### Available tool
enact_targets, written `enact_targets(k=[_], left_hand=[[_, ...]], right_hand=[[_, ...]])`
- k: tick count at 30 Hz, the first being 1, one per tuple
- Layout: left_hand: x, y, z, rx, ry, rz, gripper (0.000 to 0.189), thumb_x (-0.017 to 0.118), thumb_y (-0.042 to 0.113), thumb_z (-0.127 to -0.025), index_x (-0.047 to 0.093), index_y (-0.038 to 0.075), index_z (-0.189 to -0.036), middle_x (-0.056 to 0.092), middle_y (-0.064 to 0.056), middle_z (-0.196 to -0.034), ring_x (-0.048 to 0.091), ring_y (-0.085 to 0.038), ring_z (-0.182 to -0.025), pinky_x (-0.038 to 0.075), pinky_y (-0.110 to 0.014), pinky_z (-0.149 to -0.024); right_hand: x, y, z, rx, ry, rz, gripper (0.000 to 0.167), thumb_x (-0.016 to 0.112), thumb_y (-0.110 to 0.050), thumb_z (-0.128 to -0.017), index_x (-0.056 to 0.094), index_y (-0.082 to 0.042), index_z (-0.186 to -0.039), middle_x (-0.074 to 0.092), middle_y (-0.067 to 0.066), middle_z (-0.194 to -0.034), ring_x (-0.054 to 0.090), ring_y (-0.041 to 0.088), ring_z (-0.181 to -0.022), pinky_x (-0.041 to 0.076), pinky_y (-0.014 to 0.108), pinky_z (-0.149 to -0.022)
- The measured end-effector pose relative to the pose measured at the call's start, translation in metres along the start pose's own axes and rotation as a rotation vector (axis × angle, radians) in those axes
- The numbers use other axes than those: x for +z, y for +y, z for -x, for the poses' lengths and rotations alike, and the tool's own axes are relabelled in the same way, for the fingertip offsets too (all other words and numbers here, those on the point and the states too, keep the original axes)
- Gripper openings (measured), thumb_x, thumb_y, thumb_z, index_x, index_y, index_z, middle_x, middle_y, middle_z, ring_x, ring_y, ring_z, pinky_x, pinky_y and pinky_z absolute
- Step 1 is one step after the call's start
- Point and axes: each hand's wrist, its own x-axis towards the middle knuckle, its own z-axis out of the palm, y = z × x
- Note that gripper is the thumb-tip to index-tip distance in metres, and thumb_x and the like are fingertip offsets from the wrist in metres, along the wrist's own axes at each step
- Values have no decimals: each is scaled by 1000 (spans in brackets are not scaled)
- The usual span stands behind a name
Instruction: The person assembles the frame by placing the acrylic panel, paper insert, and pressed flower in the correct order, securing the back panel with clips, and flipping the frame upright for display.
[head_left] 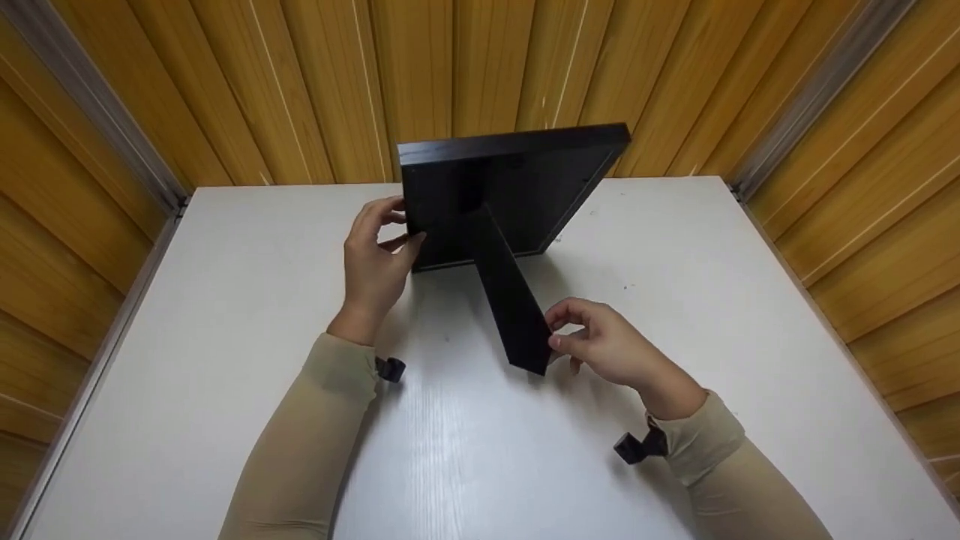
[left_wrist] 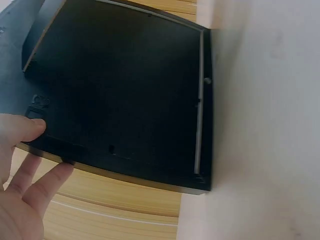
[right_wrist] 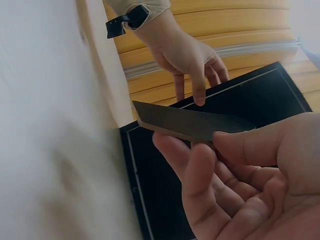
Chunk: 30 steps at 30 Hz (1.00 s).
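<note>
A black picture frame (head_left: 555, 195) stands tilted on the white table, its back facing me. From that back a black easel leg (head_left: 504, 300) slants down toward me. My left hand (head_left: 377, 251) grips the frame's left edge; in the left wrist view the thumb (left_wrist: 27, 128) lies on the back panel and fingers reach under the rim. My right hand (head_left: 600, 341) pinches the lower right edge of the leg near its pointed end. In the right wrist view the thumb (right_wrist: 250, 145) lies on the leg (right_wrist: 190, 122), with fingertips beneath it.
The white tabletop (head_left: 247, 300) spreads around the frame. Yellow wood-look panels (head_left: 480, 67) rise behind it and at both sides, with grey metal rails (head_left: 97, 97) in the corners. A small black device sits on each wrist, such as the one at the right cuff (head_left: 637, 448).
</note>
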Motion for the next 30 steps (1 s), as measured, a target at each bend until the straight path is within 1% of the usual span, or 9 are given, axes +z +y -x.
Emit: enact_targets(k=[5, 10, 13, 17, 20, 23, 25, 27, 30], left_hand=[[1, -3, 3, -3, -29, -11, 49, 85, -7, -96, 70, 6, -141, 72, -10, -136, 72, -24, -124, 71, -35, -99], [2, -3, 1, -1, -85, -17, 46, 85, -9, -95, 71, 9, -134, 71, -8, -132, 73, -23, -122, 70, -35, -101], [3, -4, -1, -2, -107, -25, 45, 85, -9, -96, 72, 12, -133, 70, -6, -130, 73, -21, -121, 70, -39, -103], [3, -5, -1, -8, -128, -36, 43, 83, -7, -98, 71, 12, -135, 68, -7, -132, 73, -22, -123, 70, -45, -105], [1, -6, 1, -27, -141, -43, 42, 84, -5, -99, 71, 12, -135, 68, -6, -133, 72, -23, -125, 69, -42, -106], [-2, -7, 2, -61, -156, -38, 40, 84, -1, -99, 71, 12, -135, 68, -4, -133, 72, -20, -128, 68, -33, -108], [-5, -7, 1, -72, -170, -24, 39, 84, 1, -101, 71, 12, -136, 69, -3, -134, 72, -19, -130, 66, -27, -108], [-10, -6, 1, -74, -186, -1, 39, 83, 2, -102, 71, 12, -137, 69, -2, -135, 71, -19, -132, 65, -25, -109], [-18, -7, -1, -68, -209, 40, 40, 81, 1, -103, 70, 12, -140, 70, -3, -138, 70, -20, -135, 64, -26, -112]], right_hand=[[3, 16, -8, -1, -36, 0, 24, 68, 1, -105, 65, 10, -127, 68, 18, -123, 82, 15, -92, 64, 27, -65], [4, 24, -13, 5, -79, 45, 24, 72, 0, -102, 67, 10, -123, 75, 18, -114, 78, 18, -93, 65, 27, -69], [4, 26, -17, 2, -94, 93, 22, 73, -1, -101, 69, 8, -120, 80, 20, -107, 78, 19, -94, 64, 26, -72], [5, 27, -18, 8, -103, 124, 18, 73, -1, -101, 72, 5, -118, 82, 20, -107, 80, 25, -97, 63, 25, -74], [3, 21, -14, -9, -83, 175, 21, 77, -6, -100, 74, 2, -119, 82, 18, -111, 79, 26, -103, 63, 24, -80], [-6, 2, -2, -60, 19, 258, 24, 82, -12, -99, 76, -2, -120, 81, 14, -115, 77, 20, -107, 63, 22, -86], [-14, -19, 8, -108, 160, 260, 21, 84, -11, -99, 78, -3, -117, 80, 11, -113, 75, 15, -104, 62, 21, -88], [-23, -44, 19, -162, 337, 175, 15, 82, -5, -100, 78, -1, -114, 79, 8, -110, 75, 12, -98, 63, 20, -86], [-35, -77, 27, -288, 563, -53, 13, 77, 4, -102, 73, 3, -114, 73, 6, -109, 72, 13, -95, 62, 20, -85]])
